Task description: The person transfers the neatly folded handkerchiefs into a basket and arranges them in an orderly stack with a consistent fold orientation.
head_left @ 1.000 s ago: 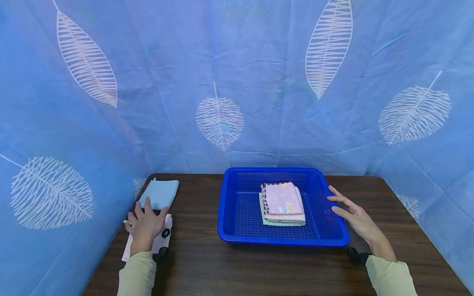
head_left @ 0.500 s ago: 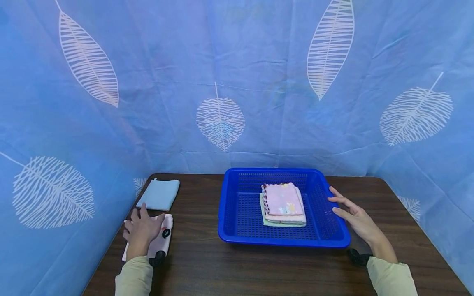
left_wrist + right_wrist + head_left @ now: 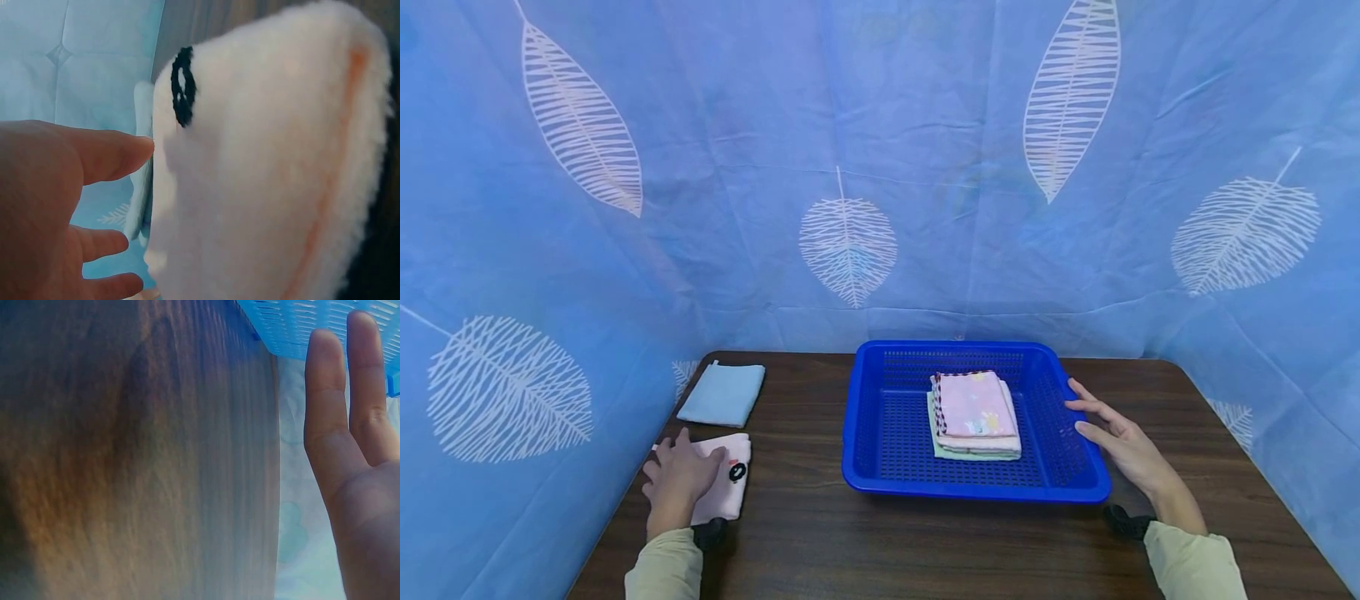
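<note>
My left hand (image 3: 679,473) lies with its fingers fairly straight on the left part of a folded white-pink towel (image 3: 727,479) with a small black mark, near the table's left edge. In the left wrist view, the left hand (image 3: 56,194) sits beside the fluffy towel (image 3: 262,187), thumb stretched towards it. My right hand (image 3: 1116,437) is flat, its straight fingers against the right rim of a blue plastic basket (image 3: 880,483). The right wrist view shows those fingers (image 3: 328,412) by the basket's mesh (image 3: 287,319). A stack of folded towels (image 3: 973,412), pink on top, lies inside the basket.
A folded light blue cloth (image 3: 722,393) lies at the back left of the dark wooden table (image 3: 925,542). Blue leaf-patterned fabric (image 3: 850,167) walls in the table at the back and on both sides. Bare tabletop shows in front of the basket.
My left hand has drawn back towards me, off the edge of the light blue cloth and onto the white-pink towel. The right hand and basket have stayed put.
</note>
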`<state>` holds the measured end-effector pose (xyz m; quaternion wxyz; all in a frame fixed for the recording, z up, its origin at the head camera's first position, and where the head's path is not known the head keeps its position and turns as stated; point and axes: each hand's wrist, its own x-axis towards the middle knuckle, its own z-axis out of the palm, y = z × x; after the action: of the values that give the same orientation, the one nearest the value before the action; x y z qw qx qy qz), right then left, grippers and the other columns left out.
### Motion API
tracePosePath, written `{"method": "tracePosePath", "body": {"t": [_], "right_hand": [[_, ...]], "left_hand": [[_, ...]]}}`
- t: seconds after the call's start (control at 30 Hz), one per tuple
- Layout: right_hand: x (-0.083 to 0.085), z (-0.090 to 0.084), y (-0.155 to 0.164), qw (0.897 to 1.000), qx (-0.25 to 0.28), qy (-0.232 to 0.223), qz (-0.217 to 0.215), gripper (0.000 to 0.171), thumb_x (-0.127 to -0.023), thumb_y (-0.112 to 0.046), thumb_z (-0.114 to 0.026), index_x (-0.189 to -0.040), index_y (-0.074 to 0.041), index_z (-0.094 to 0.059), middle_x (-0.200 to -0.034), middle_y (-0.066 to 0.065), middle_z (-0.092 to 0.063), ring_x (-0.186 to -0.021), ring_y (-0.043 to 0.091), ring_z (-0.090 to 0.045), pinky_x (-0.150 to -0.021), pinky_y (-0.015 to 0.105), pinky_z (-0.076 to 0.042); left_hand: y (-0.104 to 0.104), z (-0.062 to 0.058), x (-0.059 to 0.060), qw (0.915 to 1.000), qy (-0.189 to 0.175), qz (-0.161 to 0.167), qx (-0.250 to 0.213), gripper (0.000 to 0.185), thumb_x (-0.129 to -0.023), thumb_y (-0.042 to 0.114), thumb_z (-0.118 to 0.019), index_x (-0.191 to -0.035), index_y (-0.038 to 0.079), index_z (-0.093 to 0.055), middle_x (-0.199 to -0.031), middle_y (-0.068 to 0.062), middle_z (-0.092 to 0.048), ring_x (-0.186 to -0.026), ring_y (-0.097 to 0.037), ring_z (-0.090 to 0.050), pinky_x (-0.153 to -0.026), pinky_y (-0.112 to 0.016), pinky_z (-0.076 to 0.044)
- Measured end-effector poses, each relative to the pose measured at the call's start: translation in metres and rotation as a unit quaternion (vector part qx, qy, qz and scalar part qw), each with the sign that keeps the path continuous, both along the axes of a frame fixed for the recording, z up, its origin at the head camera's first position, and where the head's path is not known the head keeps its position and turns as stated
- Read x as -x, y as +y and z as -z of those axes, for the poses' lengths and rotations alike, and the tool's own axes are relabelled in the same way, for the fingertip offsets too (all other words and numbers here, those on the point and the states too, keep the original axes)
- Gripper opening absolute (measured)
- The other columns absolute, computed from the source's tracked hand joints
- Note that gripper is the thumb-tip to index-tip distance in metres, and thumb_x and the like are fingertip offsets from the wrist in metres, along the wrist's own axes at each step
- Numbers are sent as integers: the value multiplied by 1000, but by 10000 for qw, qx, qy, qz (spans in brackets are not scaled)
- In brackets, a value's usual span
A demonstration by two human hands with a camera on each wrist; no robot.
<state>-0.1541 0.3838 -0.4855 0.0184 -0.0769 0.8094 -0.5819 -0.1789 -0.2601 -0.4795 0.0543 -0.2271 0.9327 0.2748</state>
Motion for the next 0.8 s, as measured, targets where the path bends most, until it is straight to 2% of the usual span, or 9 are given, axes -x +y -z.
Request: {"method": "tracePosePath", "body": {"t": [0.13, 0.3, 0.4, 0.6, 0.8], "right_hand": [[-1, 0, 1, 10000, 4, 50, 6, 46, -108, -25, -50, -149, -4, -46, -172, -15, -14, -157, -4, -3, -111, 83, -3], [0, 1, 1, 10000, 23, 83, -23, 46, -108, -24, -50, -149, -3, -46, -172, -14, -14, -155, -8, -6, -111, 82, -2], [0, 1, 1, 10000, -4, 85, -13, 46, -108, -25, -50, -149, -3, -46, -172, -15, -14, -156, -6, -5, -111, 82, -3], [0, -1, 1, 10000, -14, 48, 2, 47, -108, -26, -50, -149, -4, -45, -172, -14, -13, -161, 6, 0, -112, 82, -2], [0, 1, 1, 10000, -16, 60, -9, 46, -108, -25, -50, -149, -4, -46, -172, -15, -14, -160, 3, -1, -111, 83, -2]], "left_hand": [[-1, 2, -1, 10000, -36, -41, 41, 90, -95, 41, -57, -158, -6, -14, -157, -43, -6, -138, -66, -12, -110, -80, -18], [-4, 3, -5, 9999, -5, -120, 79, 89, -94, 37, -59, -157, -6, -15, -154, -45, -9, -137, -67, -13, -110, -80, -20], [-5, 4, -6, 9998, -73, -167, 108, 89, -94, 36, -60, -157, -8, -14, -152, -47, -10, -135, -67, -13, -111, -79, -20], [-9, 4, -6, 9995, -211, -211, 130, 92, -93, 37, -62, -156, -9, -14, -149, -49, -10, -133, -66, -14, -110, -79, -22], [-13, 5, -9, 9992, -304, -168, 220, 96, -92, 40, -64, -153, -14, -16, -145, -51, -12, -130, -67, -15, -110, -78, -23]]}}
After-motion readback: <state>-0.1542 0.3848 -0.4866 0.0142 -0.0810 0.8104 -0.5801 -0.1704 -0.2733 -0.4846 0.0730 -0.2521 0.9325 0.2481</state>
